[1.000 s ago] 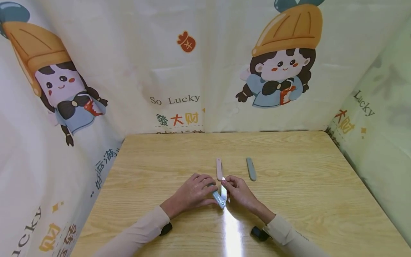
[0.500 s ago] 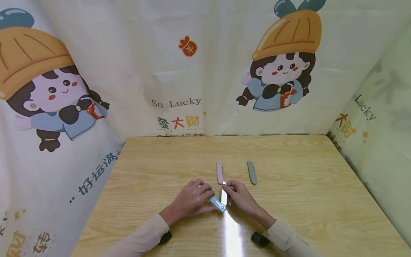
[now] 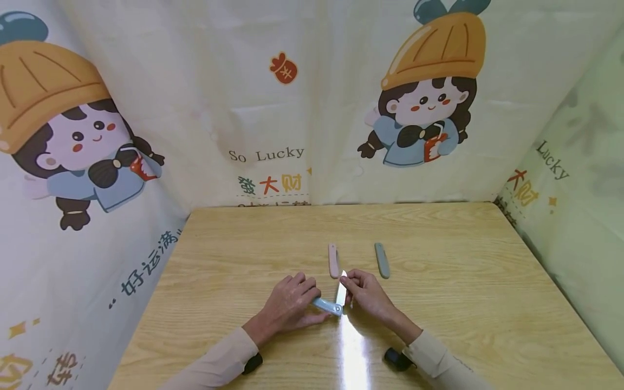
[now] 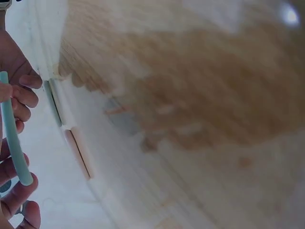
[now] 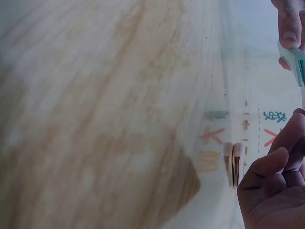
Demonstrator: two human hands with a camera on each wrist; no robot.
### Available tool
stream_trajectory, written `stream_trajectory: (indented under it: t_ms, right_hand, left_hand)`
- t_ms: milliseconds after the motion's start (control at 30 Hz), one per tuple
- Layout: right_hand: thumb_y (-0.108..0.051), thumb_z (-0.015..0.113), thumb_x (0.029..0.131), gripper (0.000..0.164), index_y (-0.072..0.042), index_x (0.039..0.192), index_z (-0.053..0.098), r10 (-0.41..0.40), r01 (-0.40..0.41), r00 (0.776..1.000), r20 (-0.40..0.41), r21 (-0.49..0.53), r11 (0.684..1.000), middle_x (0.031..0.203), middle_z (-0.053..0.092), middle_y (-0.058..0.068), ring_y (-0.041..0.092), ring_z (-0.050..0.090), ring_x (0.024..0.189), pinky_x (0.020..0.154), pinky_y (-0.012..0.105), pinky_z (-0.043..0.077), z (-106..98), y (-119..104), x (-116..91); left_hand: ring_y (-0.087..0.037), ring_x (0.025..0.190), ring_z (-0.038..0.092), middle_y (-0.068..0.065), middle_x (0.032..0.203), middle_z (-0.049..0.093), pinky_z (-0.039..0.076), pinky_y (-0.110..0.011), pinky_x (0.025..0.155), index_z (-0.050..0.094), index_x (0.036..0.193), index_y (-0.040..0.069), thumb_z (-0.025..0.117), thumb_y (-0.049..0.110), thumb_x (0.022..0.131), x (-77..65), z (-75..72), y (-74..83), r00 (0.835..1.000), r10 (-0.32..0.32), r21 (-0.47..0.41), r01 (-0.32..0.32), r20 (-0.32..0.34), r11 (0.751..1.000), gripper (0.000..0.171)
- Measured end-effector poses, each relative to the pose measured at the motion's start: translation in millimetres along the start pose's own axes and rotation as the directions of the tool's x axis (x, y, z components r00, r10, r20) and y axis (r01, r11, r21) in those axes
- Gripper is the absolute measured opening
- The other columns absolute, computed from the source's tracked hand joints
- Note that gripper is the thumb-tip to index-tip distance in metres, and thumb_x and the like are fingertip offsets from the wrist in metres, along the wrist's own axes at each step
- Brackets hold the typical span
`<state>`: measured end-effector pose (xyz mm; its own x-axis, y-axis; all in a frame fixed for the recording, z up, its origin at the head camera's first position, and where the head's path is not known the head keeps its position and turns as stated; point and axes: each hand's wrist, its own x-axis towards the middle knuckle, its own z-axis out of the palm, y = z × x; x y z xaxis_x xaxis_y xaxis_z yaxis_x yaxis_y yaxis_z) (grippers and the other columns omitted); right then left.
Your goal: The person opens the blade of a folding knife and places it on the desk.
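Between the hands is a light blue folding knife [image 3: 327, 306], its shiny blade [image 3: 340, 291] swung partway out at an angle to the handle. The left hand [image 3: 291, 301] grips the handle; in the left wrist view the handle [image 4: 15, 138] runs along its curled fingers. With thumb and fingers the right hand [image 3: 366, 294] pinches the blade near its tip. Just beyond the blade tip lies a pink folded knife [image 3: 333, 261], and farther right a grey-green folded knife [image 3: 382, 260]. Both are flat on the table.
The wooden table [image 3: 234, 254] has a bright glare streak near its front. A patterned curtain [image 3: 214, 108] hangs behind it and along both sides. Dark wrist devices sit under both sleeves [image 3: 431, 355].
The light blue handle has turned toward level and the angle between it and the blade has widened. The blade tip has tilted slightly right. The pink and grey-green knives stay put.
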<state>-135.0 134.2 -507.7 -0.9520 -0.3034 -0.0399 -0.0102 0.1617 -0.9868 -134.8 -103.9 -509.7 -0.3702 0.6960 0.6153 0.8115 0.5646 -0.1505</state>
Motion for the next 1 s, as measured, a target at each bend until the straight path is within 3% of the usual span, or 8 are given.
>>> stream_trajectory:
  t_ms: [300,700,1000]
  right_hand:
    - [-0.010,0.060,0.104,0.020,0.010,0.101,0.062,0.023,-0.023,1.000,-0.020,0.004,1.000,0.071,0.067,0.011,0.018,0.063,0.063,0.053,0.022,0.045,-5.4,-1.0,0.7]
    - [-0.014,0.062,0.103,0.022,0.009,0.103,0.059,0.055,-0.053,0.997,-0.046,0.044,0.998,0.074,0.069,0.011,0.020,0.066,0.066,0.063,0.024,0.051,-13.1,-1.5,2.0]
    - [-0.010,0.062,0.102,0.019,0.008,0.100,0.057,0.038,-0.033,0.998,-0.053,0.093,0.995,0.078,0.071,0.016,0.021,0.068,0.063,0.064,0.025,0.053,-13.3,-2.3,4.2]
  left_hand:
    - [-0.003,0.058,0.036,0.008,0.069,0.047,0.028,-0.012,0.045,0.059,0.070,0.015,0.084,0.051,0.074,-2.8,0.7,7.2,0.998,-0.066,-0.051,0.065,-0.024,0.997,0.044]
    - [-0.001,0.054,0.042,0.009,0.067,0.051,0.034,-0.011,0.042,0.056,0.068,0.017,0.088,0.044,0.072,-4.7,-1.1,10.3,0.990,-0.107,-0.058,0.102,-0.092,0.993,0.042]
    - [0.000,0.054,0.040,0.007,0.067,0.053,0.035,-0.011,0.043,0.058,0.067,0.014,0.093,0.038,0.071,-7.4,-0.2,12.6,0.980,-0.193,-0.097,0.188,-0.047,0.977,0.042]
